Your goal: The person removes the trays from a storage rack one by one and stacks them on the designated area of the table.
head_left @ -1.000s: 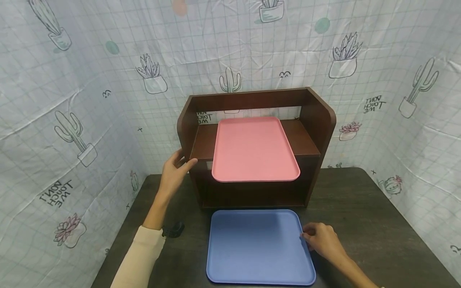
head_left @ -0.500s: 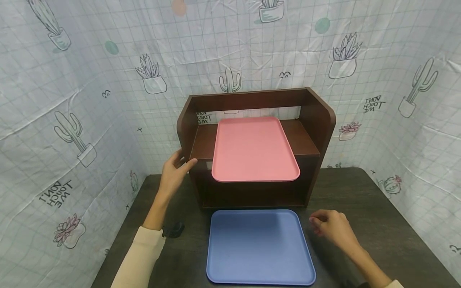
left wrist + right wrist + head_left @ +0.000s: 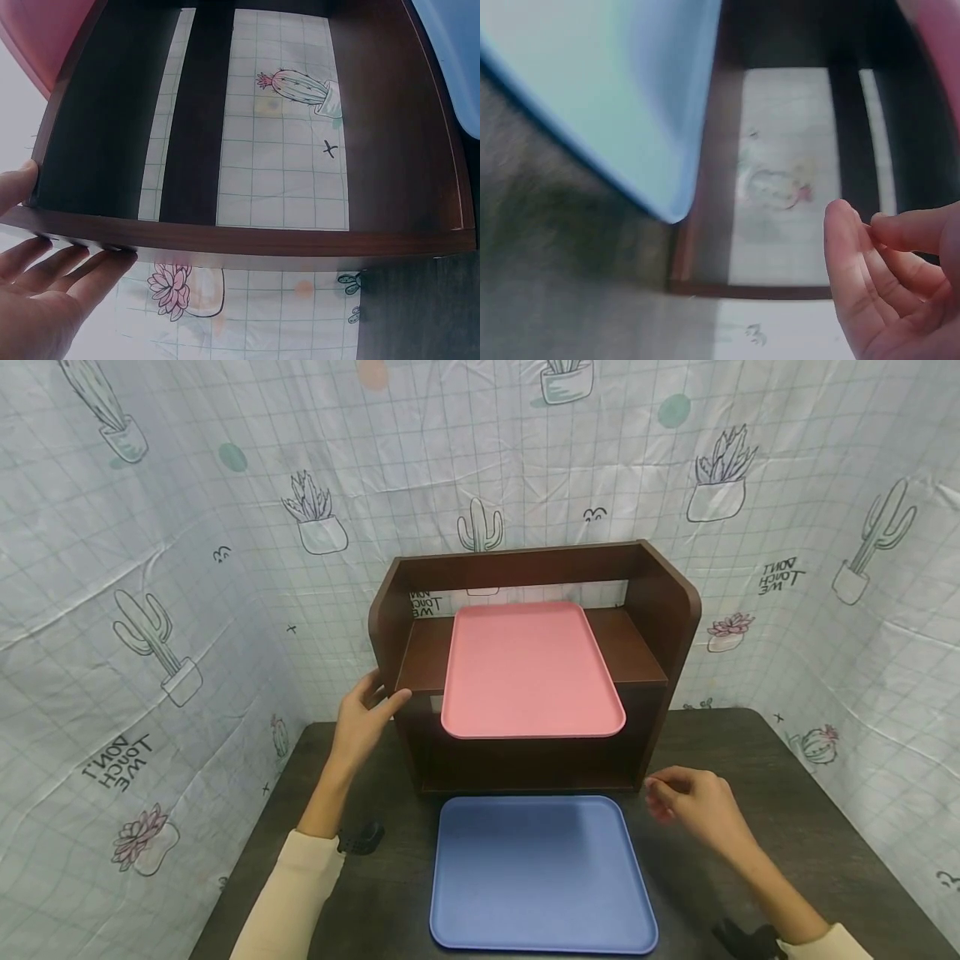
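Observation:
A dark brown two-level wooden shelf [image 3: 652, 718] stands at the back of the table. My left hand [image 3: 360, 718] grips its left side panel, thumb at the front edge and fingers along the outer face, as the left wrist view shows. A pink tray [image 3: 532, 672] lies on the upper board and sticks out past the front. On the table before the shelf lies a blue tray [image 3: 543, 872]. My right hand [image 3: 701, 802] hovers right of the blue tray, near the shelf's lower right corner. Its fingers are loosely bent, thumb close to the index finger, with nothing seen between them.
The dark table [image 3: 780, 810] extends on both sides of the shelf. A white cloth [image 3: 540, 468] with grid lines and plant drawings hangs behind and at the sides. Through the shelf's open back the same cloth shows in both wrist views.
My right hand has left the blue tray's right edge and moved away, up and to the right in the head view. My left hand, the shelf and both trays stay put.

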`<state>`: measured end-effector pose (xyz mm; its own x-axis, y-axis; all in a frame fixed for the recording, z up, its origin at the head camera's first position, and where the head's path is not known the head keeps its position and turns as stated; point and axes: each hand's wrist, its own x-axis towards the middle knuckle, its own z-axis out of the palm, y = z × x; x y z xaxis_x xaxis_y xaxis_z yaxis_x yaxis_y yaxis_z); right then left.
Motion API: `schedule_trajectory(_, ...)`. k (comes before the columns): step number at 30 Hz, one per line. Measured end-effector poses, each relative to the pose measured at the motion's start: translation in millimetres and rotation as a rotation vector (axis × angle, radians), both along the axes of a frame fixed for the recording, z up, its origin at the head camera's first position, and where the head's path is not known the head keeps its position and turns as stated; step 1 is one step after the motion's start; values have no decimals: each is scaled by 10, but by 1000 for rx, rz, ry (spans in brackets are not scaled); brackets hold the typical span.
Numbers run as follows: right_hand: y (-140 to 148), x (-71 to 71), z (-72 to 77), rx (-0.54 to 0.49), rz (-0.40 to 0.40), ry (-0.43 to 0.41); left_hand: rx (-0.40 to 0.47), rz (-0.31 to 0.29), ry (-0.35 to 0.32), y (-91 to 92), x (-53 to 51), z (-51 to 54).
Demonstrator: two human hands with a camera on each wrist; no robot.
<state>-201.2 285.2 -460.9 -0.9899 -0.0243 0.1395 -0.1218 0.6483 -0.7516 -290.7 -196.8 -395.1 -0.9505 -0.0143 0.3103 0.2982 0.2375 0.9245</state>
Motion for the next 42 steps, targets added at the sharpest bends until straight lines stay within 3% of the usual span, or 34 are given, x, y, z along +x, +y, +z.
schedule_trajectory(11, -261, 60, 399, -329, 125, -64, 4, -4, 0, 3, -2, 3)
schedule_trajectory(19, -474, 165, 590, -491, 184, -115, -7, 7, -8, 9, 9, 9)
schedule_trajectory(33, -815, 291, 787, -703, 324, -264, -19, 6, -17, 4, 12, -13)
schedule_trajectory(42, -1052, 291, 898, -891, 329, -334, -14, 8, -7, -3, 0, -3)
